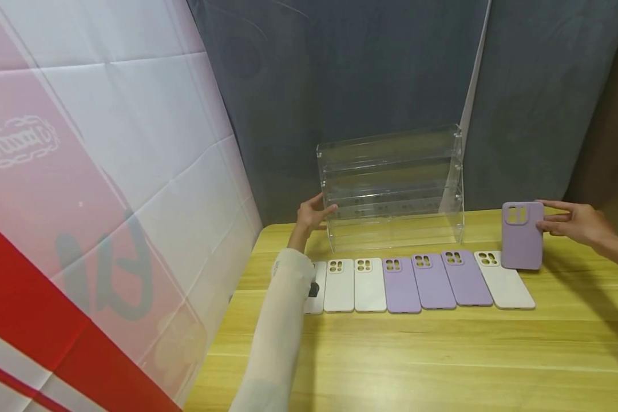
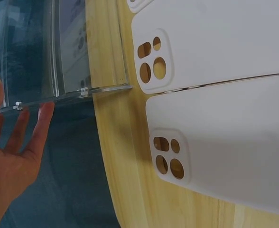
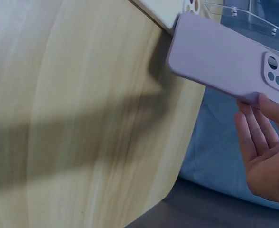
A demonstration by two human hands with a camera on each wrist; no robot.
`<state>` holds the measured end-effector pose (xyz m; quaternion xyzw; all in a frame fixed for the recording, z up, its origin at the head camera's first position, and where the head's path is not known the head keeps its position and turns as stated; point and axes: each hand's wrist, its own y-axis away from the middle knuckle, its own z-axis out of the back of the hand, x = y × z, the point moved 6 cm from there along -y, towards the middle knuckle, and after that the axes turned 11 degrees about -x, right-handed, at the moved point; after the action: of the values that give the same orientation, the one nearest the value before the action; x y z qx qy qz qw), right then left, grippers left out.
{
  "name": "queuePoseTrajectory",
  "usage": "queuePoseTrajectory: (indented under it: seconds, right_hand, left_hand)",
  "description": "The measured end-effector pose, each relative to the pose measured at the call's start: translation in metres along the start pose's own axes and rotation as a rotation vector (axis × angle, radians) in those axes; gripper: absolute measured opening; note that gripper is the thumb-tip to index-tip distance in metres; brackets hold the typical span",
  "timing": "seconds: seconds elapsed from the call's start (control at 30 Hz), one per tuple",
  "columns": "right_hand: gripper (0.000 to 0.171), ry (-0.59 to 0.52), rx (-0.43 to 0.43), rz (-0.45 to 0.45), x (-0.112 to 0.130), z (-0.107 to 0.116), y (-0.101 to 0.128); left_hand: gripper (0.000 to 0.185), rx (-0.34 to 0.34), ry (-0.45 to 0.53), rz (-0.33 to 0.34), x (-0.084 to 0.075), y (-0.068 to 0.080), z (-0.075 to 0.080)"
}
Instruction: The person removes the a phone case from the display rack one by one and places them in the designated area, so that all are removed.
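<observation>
In the right hand (image 1: 579, 223) a purple phone case (image 1: 522, 243) is pinched by its side edge, upright, its camera cutout at the top. It overlaps the rightmost white phone case (image 1: 507, 289) in the head view. The right wrist view shows thumb on its back and fingers beneath. At the left side panel of a clear acrylic tiered rack (image 1: 391, 191), the left hand (image 1: 311, 214) touches the panel with extended fingers (image 2: 40, 128). In front of the rack lies a row of white phone cases (image 1: 369, 286) and purple phone cases (image 1: 435, 283).
The wooden table (image 1: 391, 355) extends in front of the row. A dark grey curtain (image 1: 350, 68) hangs behind the rack, and a printed white and pink fabric panel (image 1: 149, 126) stands at the left. The left sleeve (image 1: 283, 320) partly hides the leftmost white case.
</observation>
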<state>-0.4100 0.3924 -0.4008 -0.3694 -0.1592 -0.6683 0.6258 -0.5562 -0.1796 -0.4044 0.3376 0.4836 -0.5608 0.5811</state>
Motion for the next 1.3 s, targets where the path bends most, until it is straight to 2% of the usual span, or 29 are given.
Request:
queuePoseTrajectory:
  seconds: [0.27, 0.5, 0.7, 0.93, 1.13, 1.2, 1.3]
  right_hand:
    - [0.070, 0.004, 0.014, -0.002, -0.011, 0.002, 0.005]
    - [0.071, 0.060, 0.056, 0.015, -0.022, 0.009, 0.002]
    - [0.071, 0.054, 0.081, 0.033, -0.035, 0.002, 0.009]
    - [0.067, -0.069, -0.020, 0.038, -0.052, -0.009, 0.026]
    - [0.055, -0.190, -0.044, 0.018, -0.063, -0.018, 0.036]
    - [0.050, -0.174, -0.053, 0.011, -0.066, -0.021, 0.037]
    - [0.050, -0.088, -0.060, 0.009, -0.067, -0.024, 0.039]
  left_hand:
    - [0.072, 0.013, 0.013, -0.011, 0.002, 0.000, -0.001]
    - [0.073, 0.014, 0.007, -0.013, 0.001, 0.000, 0.002]
    - [0.073, 0.018, 0.010, -0.002, 0.002, -0.001, 0.003]
    - [0.073, 0.010, -0.002, 0.012, 0.003, -0.003, 0.001]
    - [0.069, -0.004, -0.012, -0.007, 0.000, -0.003, 0.002]
    - [0.069, -0.005, -0.014, -0.008, 0.000, -0.003, 0.002]
    - [0.069, 0.000, -0.010, -0.006, 0.001, -0.003, 0.002]
